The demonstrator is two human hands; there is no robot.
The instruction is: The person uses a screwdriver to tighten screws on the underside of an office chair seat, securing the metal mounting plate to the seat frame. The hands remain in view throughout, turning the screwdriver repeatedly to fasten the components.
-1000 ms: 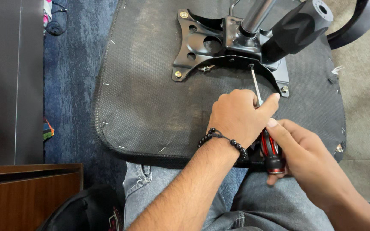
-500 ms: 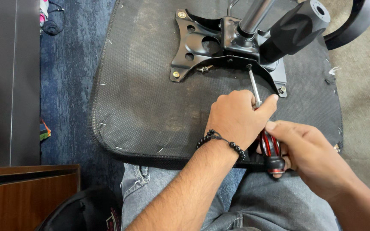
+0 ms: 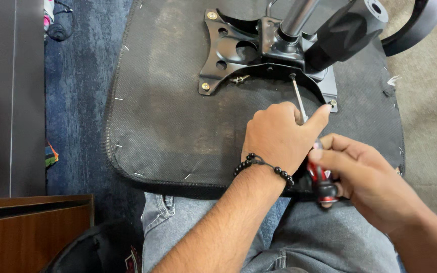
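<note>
Here the red-and-black-handled screwdriver with a thin steel shaft (image 3: 309, 136) runs from near right to far left: its handle sits low, by the near edge of the upturned black fabric-covered chair seat (image 3: 168, 116), and its tip reaches the rim of the black stamped-metal mounting plate (image 3: 231, 55) bolted to the seat's underside. The left hand (image 3: 279, 136) is curled loosely round the shaft, thumb stretched along it toward the far right, fingers closed enough to steady it. The right hand (image 3: 365, 177) lies nearer the body and wraps the handle, fingers bent over its butt end. Both hands are near side of the plate, so the tip lies away from them, farther off. Just beyond the tip rise the shiny steel gas-lift column (image 3: 297, 17) and a fat black plastic lever knob (image 3: 345, 33), crowding the far right side. The seat rests across the lap in grey jeans (image 3: 188, 222); a beaded black bracelet (image 3: 264, 164) circles the left wrist.
</note>
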